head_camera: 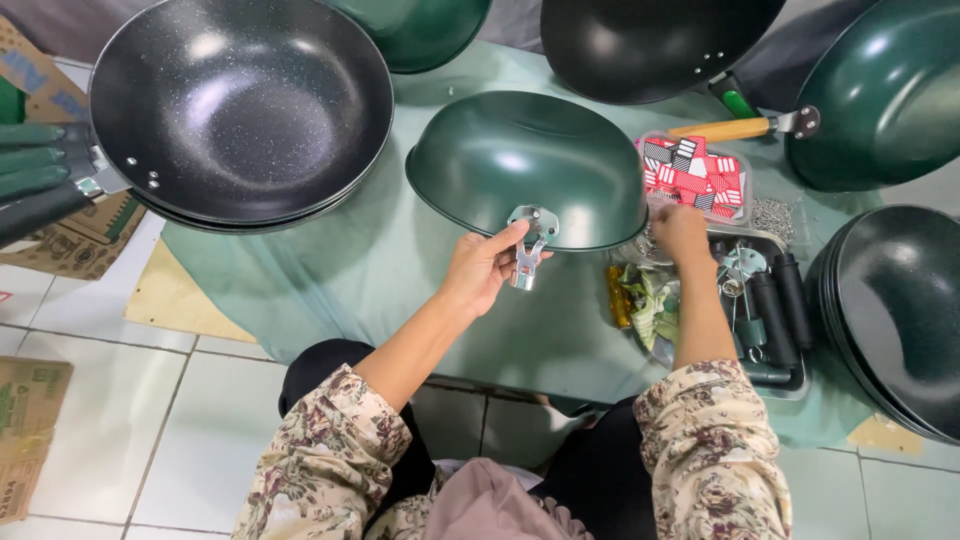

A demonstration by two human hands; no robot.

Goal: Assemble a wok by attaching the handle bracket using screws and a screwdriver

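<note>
A dark green wok (525, 165) lies upside down on a pale green cloth (350, 260) in front of me. A silver metal handle bracket (530, 240) is fixed at its near rim. My left hand (485, 268) pinches that bracket between thumb and fingers. My right hand (682, 232) reaches down at the wok's right edge, fingers curled over a pile of small metal parts beside a tray; I cannot tell what it holds.
A stack of black speckled woks (240, 105) sits at the left. More woks lie at the back (650, 40) and right (890, 310). A clear box of red and black pieces (700, 175), a tray of black handles (775, 310) and a wooden-handled tool (735, 128) are on the right.
</note>
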